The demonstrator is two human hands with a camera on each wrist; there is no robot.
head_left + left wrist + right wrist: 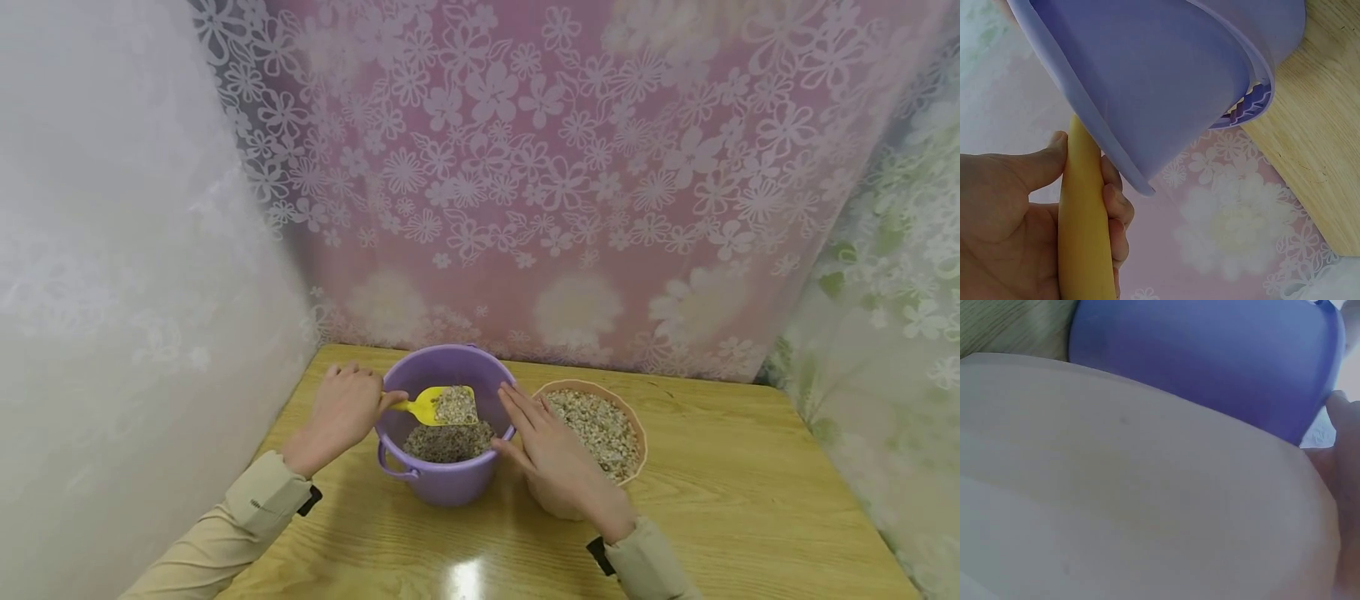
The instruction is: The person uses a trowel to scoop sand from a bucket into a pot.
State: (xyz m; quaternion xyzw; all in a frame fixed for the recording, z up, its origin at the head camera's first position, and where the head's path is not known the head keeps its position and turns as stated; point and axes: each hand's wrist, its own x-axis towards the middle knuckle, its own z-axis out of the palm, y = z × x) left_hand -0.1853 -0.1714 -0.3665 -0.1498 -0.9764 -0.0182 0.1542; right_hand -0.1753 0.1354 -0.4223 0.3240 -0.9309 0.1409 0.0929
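My left hand grips the yellow handle of a small plastic shovel, thumb on one side and fingers curled round the other. The shovel's blade, loaded with pale gravel, hangs over the mouth of a purple bucket. Darker-looking gravel covers the bottom of the bucket. With fairly straight fingers, my right hand touches the bucket's right rim. Just beneath and beside that hand stands a peach-coloured bowl of gravel; its pale outer side fills much of the right wrist view.
Both containers stand on a wood-grain table. The bucket's purple carrying handle hangs down at its front left. A pink flowered curtain hangs behind the table, with pale sheeting at the left.
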